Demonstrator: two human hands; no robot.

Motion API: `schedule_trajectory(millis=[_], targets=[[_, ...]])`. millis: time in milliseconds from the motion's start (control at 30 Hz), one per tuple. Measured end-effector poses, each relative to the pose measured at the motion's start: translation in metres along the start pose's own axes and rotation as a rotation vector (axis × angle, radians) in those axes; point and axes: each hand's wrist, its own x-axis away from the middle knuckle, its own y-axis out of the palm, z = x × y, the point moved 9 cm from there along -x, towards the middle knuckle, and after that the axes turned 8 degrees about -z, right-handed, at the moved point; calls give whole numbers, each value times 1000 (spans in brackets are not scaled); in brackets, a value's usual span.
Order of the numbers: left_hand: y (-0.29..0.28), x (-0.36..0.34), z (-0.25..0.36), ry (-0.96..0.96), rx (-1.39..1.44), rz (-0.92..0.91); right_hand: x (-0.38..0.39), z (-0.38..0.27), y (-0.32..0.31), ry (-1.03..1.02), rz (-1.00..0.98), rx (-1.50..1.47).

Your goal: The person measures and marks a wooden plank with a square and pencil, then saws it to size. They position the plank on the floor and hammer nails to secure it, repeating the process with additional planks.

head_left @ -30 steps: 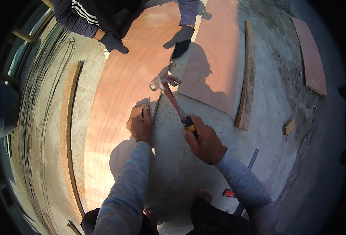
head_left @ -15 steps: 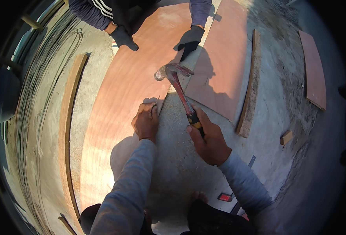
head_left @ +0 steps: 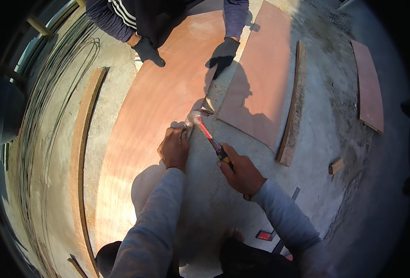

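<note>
My right hand (head_left: 240, 171) grips the handle of a red-handled hammer (head_left: 208, 134). Its metal head is down at the edge of a large reddish plywood sheet (head_left: 154, 116), close to my left fingertips. My left hand (head_left: 174, 148) rests on that sheet's edge, fingers pinched near the hammer head; what they pinch is too small to see. Across from me another person presses two dark-gloved hands (head_left: 147, 51) (head_left: 223, 53) on the far end of the sheet.
A second plywood panel (head_left: 260, 78) lies to the right, a wooden batten (head_left: 294, 106) beside it, another panel (head_left: 368, 88) farther right. A small wood block (head_left: 336, 166) sits on the concrete. A long plank (head_left: 80, 153) and coiled wire (head_left: 47, 106) lie left.
The hammer head has swung down from above the sheet edge to beside my left fingers. My left hand stays on the edge. The other person's gloved hands remain pressed on the sheet.
</note>
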Motion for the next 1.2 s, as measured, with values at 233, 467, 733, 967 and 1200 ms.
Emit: schedule_trajectory(millis=[233, 467, 733, 967, 1200], targets=[[0, 0, -2, -37, 15, 11, 11, -12, -27, -175, 287, -316], [-5, 3, 6, 20, 76, 43, 13, -13, -33, -273, 319, -279], [-24, 19, -14, -150, 79, 319, 7, -2, -7, -127, 159, 13], [-25, 24, -22, -240, 96, 350, 6, 10, 13, 15, -110, 60], [-24, 25, -25, -246, 110, 345, 24, -25, -38, -370, 430, -344]])
